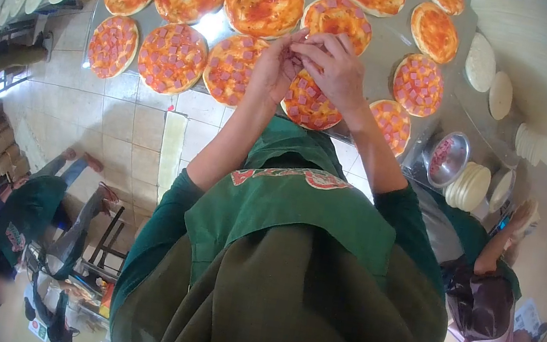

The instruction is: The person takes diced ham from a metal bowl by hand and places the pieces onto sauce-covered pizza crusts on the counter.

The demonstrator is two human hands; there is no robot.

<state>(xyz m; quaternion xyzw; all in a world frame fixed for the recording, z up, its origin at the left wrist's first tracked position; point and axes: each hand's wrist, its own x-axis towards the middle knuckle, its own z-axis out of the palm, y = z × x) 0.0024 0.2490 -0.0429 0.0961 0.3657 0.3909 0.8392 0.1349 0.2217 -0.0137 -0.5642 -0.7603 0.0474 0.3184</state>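
My left hand (278, 65) is curled with its palm turned up, over the front row of pizzas. Close beside it, my right hand (335, 68) has its fingers bent in a pinch near the left fingertips. What either hand holds is too small to make out. Below them lies a pizza base with sauce and diced ham (311, 107), partly covered by my hands. Just beyond is another pizza (338, 19), with ham cubes on part of its sauce. To the left sit ham-topped pizzas (172, 59), and behind them bases with sauce only (264, 4).
The pizzas rest on a metal table (185, 102). At right are a metal bowl of diced ham (446, 159), stacked plain bases (470, 186) and loose bases (480, 62). One co-worker (480, 301) is at right, another (34, 213) at left.
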